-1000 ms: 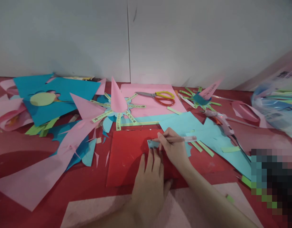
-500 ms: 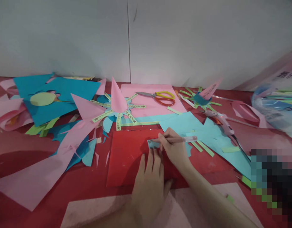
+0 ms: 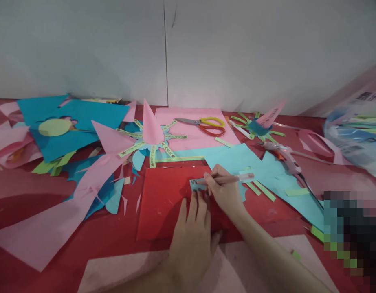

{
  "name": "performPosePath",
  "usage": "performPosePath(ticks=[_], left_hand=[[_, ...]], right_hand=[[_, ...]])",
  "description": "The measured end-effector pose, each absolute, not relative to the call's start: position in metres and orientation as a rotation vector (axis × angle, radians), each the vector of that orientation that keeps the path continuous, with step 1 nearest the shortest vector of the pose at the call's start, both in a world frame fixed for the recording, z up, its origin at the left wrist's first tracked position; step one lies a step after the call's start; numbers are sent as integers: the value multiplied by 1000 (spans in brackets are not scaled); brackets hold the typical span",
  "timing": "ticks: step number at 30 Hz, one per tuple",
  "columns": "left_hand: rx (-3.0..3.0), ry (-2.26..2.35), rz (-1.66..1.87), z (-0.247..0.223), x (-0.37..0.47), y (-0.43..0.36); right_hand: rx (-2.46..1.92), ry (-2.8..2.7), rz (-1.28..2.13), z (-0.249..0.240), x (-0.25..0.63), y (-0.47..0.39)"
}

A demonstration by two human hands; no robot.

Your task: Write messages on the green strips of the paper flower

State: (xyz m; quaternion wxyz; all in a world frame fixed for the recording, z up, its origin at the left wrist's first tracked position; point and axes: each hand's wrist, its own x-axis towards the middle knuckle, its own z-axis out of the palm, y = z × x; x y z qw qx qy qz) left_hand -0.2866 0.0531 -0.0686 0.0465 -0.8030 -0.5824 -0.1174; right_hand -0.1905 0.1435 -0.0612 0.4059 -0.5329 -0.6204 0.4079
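Note:
My right hand [image 3: 226, 193] is closed around a pen [image 3: 229, 179], its tip on a small light-blue paper piece [image 3: 194, 185] that bears dark marks at its left end. My left hand [image 3: 194, 232] lies flat with fingers stretched out, fingertips at the lower edge of that piece. Both rest over a red sheet [image 3: 160, 203]. Behind it stands a pink paper cone [image 3: 151, 126] on a scalloped blue base, with patterned green strips radiating outward.
Scissors [image 3: 203, 124] with yellow and red handles lie on a pink sheet [image 3: 181, 140]. At right are a glue gun [image 3: 284, 156], a smaller cone piece [image 3: 262, 124] and a plastic bag [image 3: 359, 122]. Blue sheets [image 3: 84, 118] and pink paper [image 3: 59, 228] cover the left.
The pen tip has shifted slightly on the light-blue piece, and the dark marks there extend a little further right. My left hand stays in place.

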Motion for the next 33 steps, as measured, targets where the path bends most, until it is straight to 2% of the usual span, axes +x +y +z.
performPosePath(ticks=[33], left_hand=[[-2441,-1769,-381,-68,-286,55]], right_hand=[[-1321,-1547,1063,-61,-191,144]])
